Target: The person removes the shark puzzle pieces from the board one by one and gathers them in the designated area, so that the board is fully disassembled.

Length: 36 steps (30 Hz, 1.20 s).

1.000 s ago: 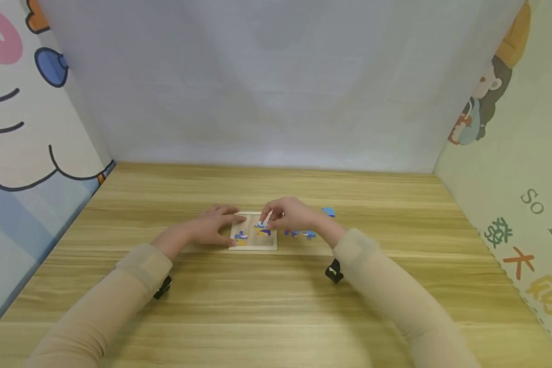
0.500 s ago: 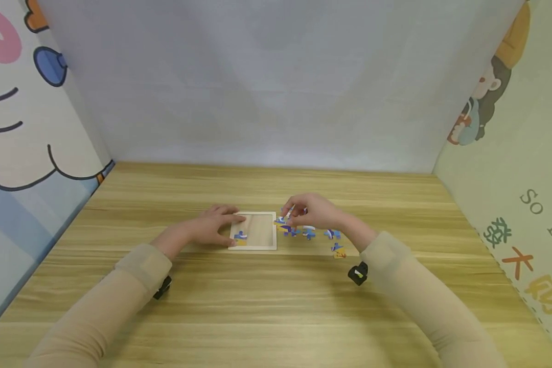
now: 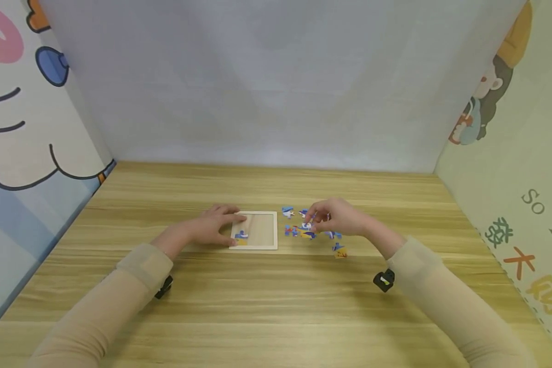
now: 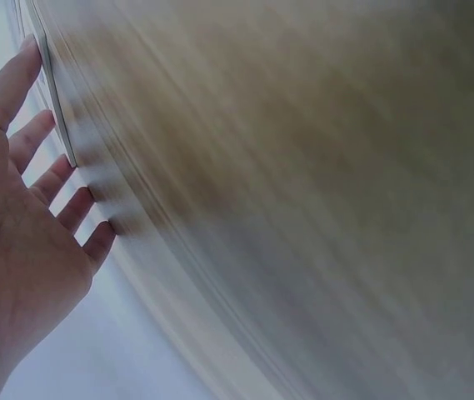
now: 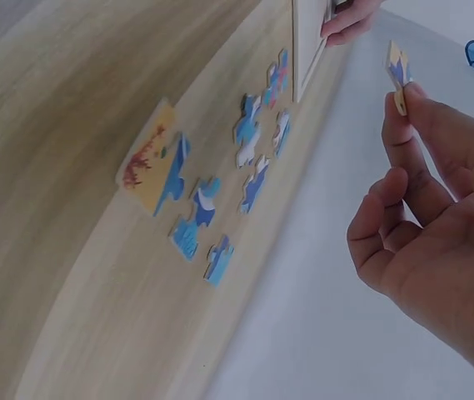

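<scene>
My right hand (image 3: 339, 217) pinches a yellow and blue jigsaw puzzle piece (image 5: 398, 68) between thumb and forefinger, raised over the loose pieces. My left hand (image 3: 211, 225) rests on the left side of a square wooden puzzle frame (image 3: 276, 230), fingers spread and thumb near its lower left corner. Inside the frame, one blue, white and yellow piece (image 3: 241, 236) lies in that corner. In the left wrist view, the fingertips (image 4: 30, 46) touch the frame's edge (image 4: 60, 125).
Several loose puzzle pieces lie right of the frame, among them a yellow corner piece with red coral (image 5: 149, 162) and a blue and white piece (image 3: 287, 211) at the back. A pale cloth wall (image 3: 276, 102) stands behind the wooden table (image 3: 257, 306).
My right hand has carried the pinched piece from over the frame rightward to above the loose pieces. The left hand has stayed in place on the frame.
</scene>
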Tool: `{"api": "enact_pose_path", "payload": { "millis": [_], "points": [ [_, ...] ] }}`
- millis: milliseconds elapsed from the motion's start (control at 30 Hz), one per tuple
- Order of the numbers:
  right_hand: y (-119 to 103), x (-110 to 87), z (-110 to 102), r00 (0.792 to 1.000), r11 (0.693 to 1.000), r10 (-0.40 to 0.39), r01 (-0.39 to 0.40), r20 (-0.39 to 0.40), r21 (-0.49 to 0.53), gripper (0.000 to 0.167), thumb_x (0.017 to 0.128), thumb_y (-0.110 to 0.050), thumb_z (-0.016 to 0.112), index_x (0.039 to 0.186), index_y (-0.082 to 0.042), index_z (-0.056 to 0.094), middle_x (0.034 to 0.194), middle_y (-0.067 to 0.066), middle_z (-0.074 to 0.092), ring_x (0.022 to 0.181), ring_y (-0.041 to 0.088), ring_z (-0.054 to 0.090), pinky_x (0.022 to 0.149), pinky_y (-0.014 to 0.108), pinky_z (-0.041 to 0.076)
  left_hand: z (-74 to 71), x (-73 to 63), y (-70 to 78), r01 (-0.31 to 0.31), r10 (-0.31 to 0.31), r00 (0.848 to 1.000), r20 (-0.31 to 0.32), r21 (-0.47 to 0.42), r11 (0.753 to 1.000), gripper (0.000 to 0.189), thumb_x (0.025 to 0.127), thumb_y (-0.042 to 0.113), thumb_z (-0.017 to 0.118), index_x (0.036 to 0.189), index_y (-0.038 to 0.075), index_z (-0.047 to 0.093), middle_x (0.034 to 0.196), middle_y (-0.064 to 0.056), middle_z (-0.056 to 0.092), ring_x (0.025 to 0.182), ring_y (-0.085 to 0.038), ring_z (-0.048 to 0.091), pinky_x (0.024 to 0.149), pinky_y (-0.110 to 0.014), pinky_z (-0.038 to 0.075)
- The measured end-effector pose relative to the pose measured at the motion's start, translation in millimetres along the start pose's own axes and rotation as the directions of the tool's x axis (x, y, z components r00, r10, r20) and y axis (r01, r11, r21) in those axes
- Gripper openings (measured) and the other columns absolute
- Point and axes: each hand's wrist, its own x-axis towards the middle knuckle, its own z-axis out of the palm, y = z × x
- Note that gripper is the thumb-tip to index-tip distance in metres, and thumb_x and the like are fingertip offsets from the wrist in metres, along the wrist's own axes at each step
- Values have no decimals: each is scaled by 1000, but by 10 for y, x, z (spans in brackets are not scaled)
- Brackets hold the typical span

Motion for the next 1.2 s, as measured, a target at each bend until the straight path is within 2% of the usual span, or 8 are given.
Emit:
{"api": "enact_pose_path", "payload": {
  "millis": [133,233,433,667,867,1200],
  "points": [
    [90,-85,43,1000,999,18,-17,16,-27,13,89,-10,65,101,-12,67,80,-1,69,69,15,58,60,25,45,1,0,4,-3,3,1000,2,10,1000,72,88,45,63,147,17,34,154,-14,20,141,-43,13,109,-65,14],
    [172,-129,95,1000,999,2,-1,18,-33,11,88,-9,66,98,-11,68,81,-2,69,70,11,57,60,25,45,6,0,9,-3,3,1000,0,13,1000,72,88,45,63,147,17,34,154,-15,20,140,-43,13,109,-65,15],
    [292,-193,203,1000,1000,9,-9,26,3,11,86,-6,67,97,-9,67,80,0,69,71,11,61,61,23,48,4,4,14,0,0,1000,0,5,1000,71,88,44,63,147,18,34,155,-14,20,141,-42,12,109,-64,13],
    [387,-190,327,999,999,31,-33,37,39,12,85,-4,68,96,-7,67,82,1,69,76,10,64,69,22,53,-9,-4,18,-13,13,1000,-8,-3,1000,70,88,42,64,147,15,35,154,-16,21,140,-44,13,108,-66,13],
    [411,-179,369,1000,1000,2,-1,17,-18,9,84,-4,68,93,-7,66,81,0,68,73,6,60,73,22,52,-19,-14,21,-11,11,1000,0,-9,1000,71,88,43,63,147,15,35,154,-15,20,141,-43,12,108,-66,12],
    [411,-151,380,1000,997,12,-11,9,-73,5,84,-9,71,87,-9,68,83,-3,67,74,5,60,69,20,52,-30,-32,38,-6,6,1000,-1,-19,1000,71,88,41,64,147,14,35,154,-15,20,141,-44,11,108,-67,12]
  ]
}}
